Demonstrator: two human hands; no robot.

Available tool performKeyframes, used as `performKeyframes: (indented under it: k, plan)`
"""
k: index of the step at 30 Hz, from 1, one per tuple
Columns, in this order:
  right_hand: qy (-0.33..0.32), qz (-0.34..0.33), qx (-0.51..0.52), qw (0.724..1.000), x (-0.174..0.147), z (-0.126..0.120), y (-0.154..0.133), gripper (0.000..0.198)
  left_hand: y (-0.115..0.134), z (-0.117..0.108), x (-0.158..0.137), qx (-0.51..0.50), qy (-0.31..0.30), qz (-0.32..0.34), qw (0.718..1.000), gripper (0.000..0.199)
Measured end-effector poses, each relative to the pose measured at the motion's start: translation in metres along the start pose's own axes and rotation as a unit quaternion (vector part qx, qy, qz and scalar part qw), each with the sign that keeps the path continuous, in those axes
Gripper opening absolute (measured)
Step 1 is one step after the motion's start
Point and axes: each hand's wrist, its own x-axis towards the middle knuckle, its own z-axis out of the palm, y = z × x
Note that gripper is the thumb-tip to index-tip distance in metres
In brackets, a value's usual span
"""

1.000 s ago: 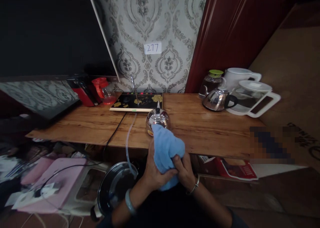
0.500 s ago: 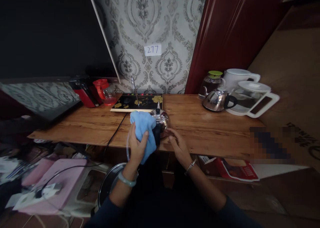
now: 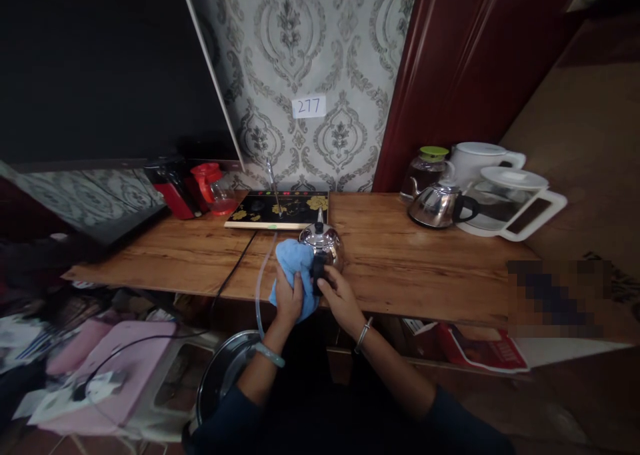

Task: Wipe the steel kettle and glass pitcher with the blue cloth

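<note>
A shiny steel kettle [image 3: 334,245] stands near the front edge of the wooden table, its spout toward the wall and its black handle toward me. My left hand [image 3: 289,295] is closed on a bunched blue cloth [image 3: 293,254], which lies against the left side of the kettle and its handle. From the other side, my right hand [image 3: 341,296] grips the black handle [image 3: 319,268] with thumb and fingers. The cloth hides part of the kettle's left side.
Behind the kettle lies a black induction tea stove [image 3: 300,206] with a metal spout. Red-lidded jug [image 3: 210,188] and red-black appliance [image 3: 177,188] stand left. A second steel kettle [image 3: 435,207] and white-handled jug [image 3: 515,202] stand right. A metal bucket [image 3: 213,368] sits below the table.
My right hand has moved left from the kettle's side onto its handle. My left hand and the cloth have shifted right and lower, closer against the kettle.
</note>
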Motion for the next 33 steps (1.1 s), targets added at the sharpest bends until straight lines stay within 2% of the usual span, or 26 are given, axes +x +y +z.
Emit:
performKeyframes:
  k: [5,11,15,18,22,27,30,33]
  plan:
    - [0.005,0.002,-0.008,1.000,0.003,0.002,-0.003,0.029,-0.001,0.001,0.000,0.033,0.014,-0.001,0.999,0.055]
    - [0.031,-0.010,-0.077,0.997,0.006,-0.018,-0.007,0.029,0.007,-0.004,0.003,-0.016,0.003,-0.023,1.000,0.045]
    - [0.055,-0.024,-0.095,0.994,0.005,-0.036,-0.011,0.033,0.026,-0.006,0.014,-0.050,0.020,-0.037,0.998,0.037]
    - [0.049,-0.031,-0.102,0.993,0.005,-0.044,-0.014,0.034,0.048,-0.002,0.031,-0.066,0.020,-0.005,0.998,0.036]
    - [0.041,-0.036,-0.100,0.994,0.004,-0.043,-0.014,0.036,0.069,0.011,0.064,-0.082,-0.043,0.017,0.996,0.040]
    - [0.055,-0.052,-0.109,0.991,0.003,-0.037,-0.009,0.036,0.066,0.020,0.100,-0.116,-0.183,-0.062,0.974,0.038]
    - [0.059,-0.061,-0.123,0.989,0.003,-0.037,-0.005,0.036,0.059,0.020,0.105,-0.115,-0.180,-0.068,0.974,0.035]
    - [0.060,-0.064,-0.133,0.987,0.002,-0.037,-0.002,0.036,0.056,0.023,0.097,-0.105,-0.136,-0.040,0.984,0.034]
